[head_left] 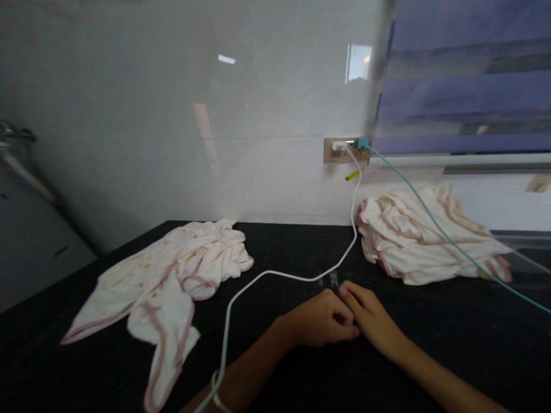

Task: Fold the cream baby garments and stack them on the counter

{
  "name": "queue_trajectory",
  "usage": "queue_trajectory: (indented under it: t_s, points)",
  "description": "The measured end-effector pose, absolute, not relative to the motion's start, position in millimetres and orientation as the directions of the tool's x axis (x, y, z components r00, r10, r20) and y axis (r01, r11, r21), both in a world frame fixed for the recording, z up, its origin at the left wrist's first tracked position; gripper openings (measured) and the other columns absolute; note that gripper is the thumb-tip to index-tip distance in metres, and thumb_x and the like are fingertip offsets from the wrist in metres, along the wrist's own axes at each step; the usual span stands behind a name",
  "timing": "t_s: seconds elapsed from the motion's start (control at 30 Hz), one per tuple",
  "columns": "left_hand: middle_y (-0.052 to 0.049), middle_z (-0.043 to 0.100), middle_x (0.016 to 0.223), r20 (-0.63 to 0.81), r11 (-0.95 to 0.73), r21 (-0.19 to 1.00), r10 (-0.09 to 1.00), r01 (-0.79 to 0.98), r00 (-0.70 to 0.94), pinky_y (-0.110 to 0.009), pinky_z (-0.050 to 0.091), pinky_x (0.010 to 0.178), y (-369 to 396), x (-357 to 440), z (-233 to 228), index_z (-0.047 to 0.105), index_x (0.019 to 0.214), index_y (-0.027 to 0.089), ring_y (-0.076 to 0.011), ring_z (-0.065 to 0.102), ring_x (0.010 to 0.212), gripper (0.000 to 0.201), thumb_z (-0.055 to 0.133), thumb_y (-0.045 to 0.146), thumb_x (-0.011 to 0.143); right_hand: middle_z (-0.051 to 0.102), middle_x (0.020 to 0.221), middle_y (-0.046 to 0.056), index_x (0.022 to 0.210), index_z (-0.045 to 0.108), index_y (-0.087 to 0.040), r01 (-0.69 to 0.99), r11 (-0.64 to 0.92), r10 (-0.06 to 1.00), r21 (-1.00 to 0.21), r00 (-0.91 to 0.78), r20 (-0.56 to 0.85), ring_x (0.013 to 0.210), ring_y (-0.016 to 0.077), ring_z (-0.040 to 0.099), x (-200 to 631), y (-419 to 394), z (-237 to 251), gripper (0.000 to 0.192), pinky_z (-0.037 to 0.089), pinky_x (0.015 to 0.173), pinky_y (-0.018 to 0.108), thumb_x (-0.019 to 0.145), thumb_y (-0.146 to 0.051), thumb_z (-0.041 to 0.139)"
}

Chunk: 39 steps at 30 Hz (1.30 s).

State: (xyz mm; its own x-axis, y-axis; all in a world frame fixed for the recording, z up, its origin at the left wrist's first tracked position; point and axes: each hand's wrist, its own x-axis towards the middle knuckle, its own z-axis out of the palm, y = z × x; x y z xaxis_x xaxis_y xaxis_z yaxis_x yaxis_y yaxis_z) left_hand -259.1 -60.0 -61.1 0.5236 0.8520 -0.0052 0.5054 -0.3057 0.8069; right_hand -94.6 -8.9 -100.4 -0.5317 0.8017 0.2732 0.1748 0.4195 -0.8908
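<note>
Forming a narrow fist over the surface (297,246), the left hand (323,321) is touching the right hand (371,315), the latter's grip unclear.

The cloths (400,235) look matt (softly crumpled), the wall (267,115) smooth and glossy.

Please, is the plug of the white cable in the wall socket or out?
In: the white plug sits against the wall socket, and the white cable runs down from it.

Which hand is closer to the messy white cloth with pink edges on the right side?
Right. The right hand is in front of the left end of that crumpled white cloth with pink edging; the left hand is farther left.
</note>
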Motion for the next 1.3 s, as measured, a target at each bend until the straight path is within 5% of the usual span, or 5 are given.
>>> queue_trajectory:
  t_s: [0.4, 0.63, 0.77, 0.97, 1.3]
  points:
    - [0.007, 0.025, 0.048, 0.065, -0.096, 0.797, 0.995, 0.597, 0.073, -0.027, 0.015, 0.047, -37.7, -297.0, -64.9, 0.028, 0.052, 0.021, -0.0079, 0.028, 0.046, 0.031, 0.048, 0.015, 0.075, 0.018, 0.054, -0.007, 0.055, 0.022, -0.025, 0.193, 0.279, 0.882, -0.941, -0.44, 0.171, 0.052, 0.0073, 0.016, -97.0, -14.9, -99.1, 0.061, 0.013, 0.05, 0.026, 0.084, -0.062, 0.061]
    - [0.001, 0.049, 0.058, 0.138, 0.034, 0.432, 0.985, 0.901, -0.103, -0.026, 0.032, 0.058, -29.9, -327.7, -66.5, 0.046, 0.059, 0.019, -0.0136, 0.051, 0.058, 0.027, 0.047, 0.014, 0.085, 0.015, 0.052, -0.007, 0.052, 0.017, -0.026, 0.199, 0.272, 0.867, -0.941, -0.475, 0.15, 0.051, 0.0068, 0.011, -97.6, -8.1, -98.8, 0.064, 0.01, 0.049, 0.027, 0.081, -0.064, 0.059]
    - [-0.008, 0.069, 0.092, 0.205, 0.285, 0.243, 0.919, 0.927, -0.336, -0.029, 0.044, 0.073, -26.7, -351.6, -60.2, 0.063, 0.087, 0.019, -0.0217, 0.067, 0.087, 0.017, 0.048, 0.021, 0.093, 0.015, 0.051, -0.007, 0.051, 0.017, -0.026, 0.198, 0.287, 0.83, -0.937, -0.54, 0.14, 0.05, 0.007, 0.012, -97.5, -6.4, -101.3, 0.066, 0.01, 0.049, 0.027, 0.082, -0.067, 0.058]
    - [-0.025, 0.061, 0.125, 0.269, 0.651, 0.182, 0.688, 0.737, -0.674, -0.036, 0.05, 0.082, -49.5, -410.7, -44.8, 0.054, 0.122, 0.002, -0.0342, 0.065, 0.112, 0.04, 0.047, 0.033, 0.098, 0.017, 0.051, -0.007, 0.051, 0.02, -0.025, 0.174, 0.286, 0.763, -0.942, -0.637, 0.114, 0.051, 0.0071, 0.012, -97.0, -8.3, -99.4, 0.067, 0.011, 0.049, 0.027, 0.085, -0.067, 0.058]
    - [-0.014, 0.065, 0.107, 0.314, 0.308, 0.048, 0.898, 0.95, -0.307, -0.038, 0.046, 0.086, -30.3, -338.4, -57.7, 0.065, 0.108, 0.015, -0.0291, 0.063, 0.103, 0.036, 0.033, 0.032, 0.106, 0.017, 0.053, -0.008, 0.055, 0.021, -0.025, 0.156, 0.287, 0.748, -0.945, -0.653, 0.119, 0.051, 0.007, 0.015, -99.3, -6.9, -103.7, 0.059, 0.013, 0.05, 0.027, 0.088, -0.057, 0.058]
